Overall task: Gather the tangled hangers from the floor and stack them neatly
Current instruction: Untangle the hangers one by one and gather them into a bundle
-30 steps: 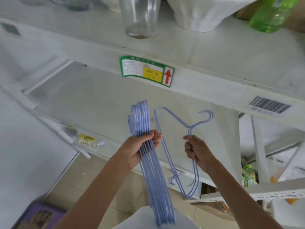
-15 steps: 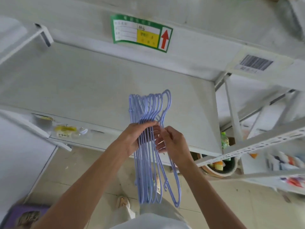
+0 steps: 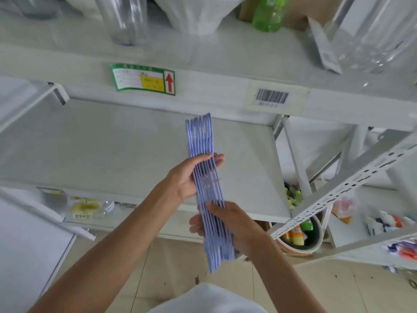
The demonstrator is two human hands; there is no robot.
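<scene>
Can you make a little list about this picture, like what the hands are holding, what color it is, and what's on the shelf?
held thing: bundle of hangers, stacked side by side
color: light blue-purple
left hand: grips the bundle near the top
right hand: grips it lower down
where: in the air, in front of the white shelf
sticker: green label with a red arrow on the shelf edge
up top: green bottle and clear glass

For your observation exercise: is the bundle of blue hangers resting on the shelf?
No, the blue hangers are held in the air by the left hand and right hand.
</scene>
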